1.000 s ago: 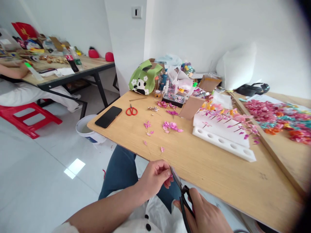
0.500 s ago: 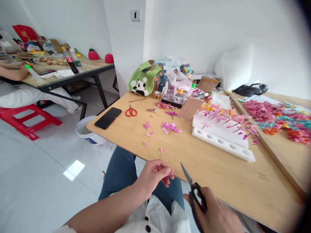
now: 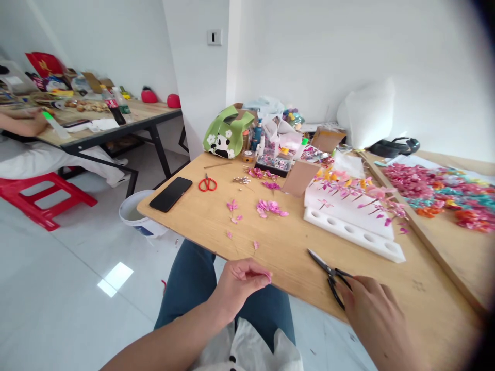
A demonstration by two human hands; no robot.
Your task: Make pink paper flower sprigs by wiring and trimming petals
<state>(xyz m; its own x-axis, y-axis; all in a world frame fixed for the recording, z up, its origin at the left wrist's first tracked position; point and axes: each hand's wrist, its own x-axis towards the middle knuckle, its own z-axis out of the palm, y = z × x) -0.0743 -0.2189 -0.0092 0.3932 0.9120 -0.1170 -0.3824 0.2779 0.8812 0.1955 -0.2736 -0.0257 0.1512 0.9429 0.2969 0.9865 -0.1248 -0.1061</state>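
Scissors (image 3: 328,270), black-handled with steel blades, moved from left hand's side down to wooden desk (image 3: 286,247).
Cutting looks paused. Left hand (image 3: 236,287) pinches small pink petal piece (image 3: 268,276) near desk's front edge; right hand (image 3: 377,312) half-curled, touching handles, grip can't tell.

Two bare hands work at the near edge of a wooden tabletop (image 3: 286,247). The left hand (image 3: 237,283) hovers just at that edge, thumb pressed against the index finger in a tight pinch, the other fingers curled in beneath, back of the hand partly turned up. The left forearm (image 3: 166,337) slants up toward it from this side of the tabletop. The right hand (image 3: 373,309), well apart, reaches over the tabletop palm down, its fingers bent and drawn together, knuckles up, the right wrist (image 3: 400,345) low behind them.
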